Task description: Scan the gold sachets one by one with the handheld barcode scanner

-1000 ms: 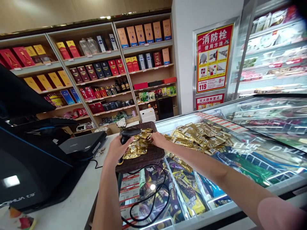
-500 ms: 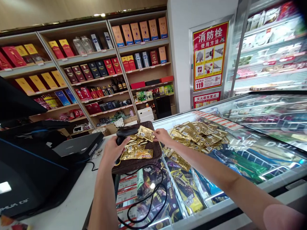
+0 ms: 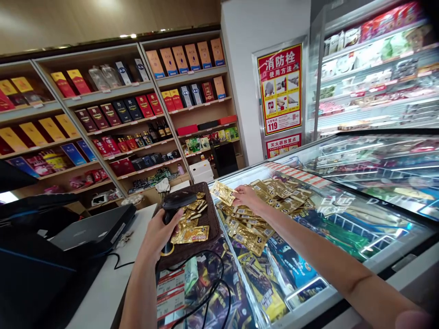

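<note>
My left hand is wrapped round the handle of a black barcode scanner, its head pointing right above a brown woven basket. Several gold packets lie in that basket. Between the fingertips of my right hand is one gold packet, pinched at its right end and held just right of the basket's rim. Under and beyond this hand, a pile of similar gold packets covers part of the freezer's glass top.
The glass-topped freezer stretches to the right, with packaged goods under the glass. A black cable loops across its front. On the left are a white counter and dark checkout equipment. Shelves of boxes stand behind.
My right hand has carried the gold packet rightward, away from the scanner and past the basket's edge. The left hand still grips the scanner. The whole view has shifted slightly.
</note>
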`<move>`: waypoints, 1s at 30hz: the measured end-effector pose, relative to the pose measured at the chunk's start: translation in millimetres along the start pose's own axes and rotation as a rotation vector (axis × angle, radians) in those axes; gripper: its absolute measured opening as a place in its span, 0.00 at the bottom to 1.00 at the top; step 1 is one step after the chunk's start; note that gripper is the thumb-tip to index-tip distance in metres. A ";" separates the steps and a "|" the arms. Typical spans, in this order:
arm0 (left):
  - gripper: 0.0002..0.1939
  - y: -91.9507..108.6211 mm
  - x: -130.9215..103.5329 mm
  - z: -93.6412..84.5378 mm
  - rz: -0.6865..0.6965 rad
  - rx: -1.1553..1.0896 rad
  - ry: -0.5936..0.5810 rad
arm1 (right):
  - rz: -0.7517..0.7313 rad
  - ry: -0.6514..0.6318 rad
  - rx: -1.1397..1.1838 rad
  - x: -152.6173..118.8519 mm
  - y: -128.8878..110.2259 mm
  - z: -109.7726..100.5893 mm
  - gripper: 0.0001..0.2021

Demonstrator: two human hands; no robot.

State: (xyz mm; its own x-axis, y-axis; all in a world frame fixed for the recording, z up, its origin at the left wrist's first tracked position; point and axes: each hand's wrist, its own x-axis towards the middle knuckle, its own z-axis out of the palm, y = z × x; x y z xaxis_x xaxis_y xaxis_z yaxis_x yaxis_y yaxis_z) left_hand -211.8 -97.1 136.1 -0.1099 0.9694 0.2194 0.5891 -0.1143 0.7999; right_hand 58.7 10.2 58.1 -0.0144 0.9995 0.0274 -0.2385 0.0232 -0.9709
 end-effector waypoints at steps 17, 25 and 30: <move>0.24 17.8 -6.1 33.2 0.026 0.006 -0.027 | 0.000 -0.035 0.021 11.2 -7.5 -13.2 0.07; 0.25 10.8 -1.0 26.1 0.037 0.006 -0.051 | -0.011 0.003 -0.001 21.1 -8.9 -20.8 0.07; 0.26 1.0 6.4 10.8 0.029 0.016 -0.022 | -0.083 0.257 -0.219 52.3 -3.6 -72.1 0.06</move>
State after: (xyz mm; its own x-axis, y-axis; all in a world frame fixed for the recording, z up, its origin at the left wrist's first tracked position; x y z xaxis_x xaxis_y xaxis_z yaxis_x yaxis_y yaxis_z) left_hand -203.3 -88.7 132.3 -0.0755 0.9703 0.2297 0.6047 -0.1387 0.7843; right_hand 128.8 63.9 45.9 0.2477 0.9660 0.0746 -0.0139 0.0806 -0.9967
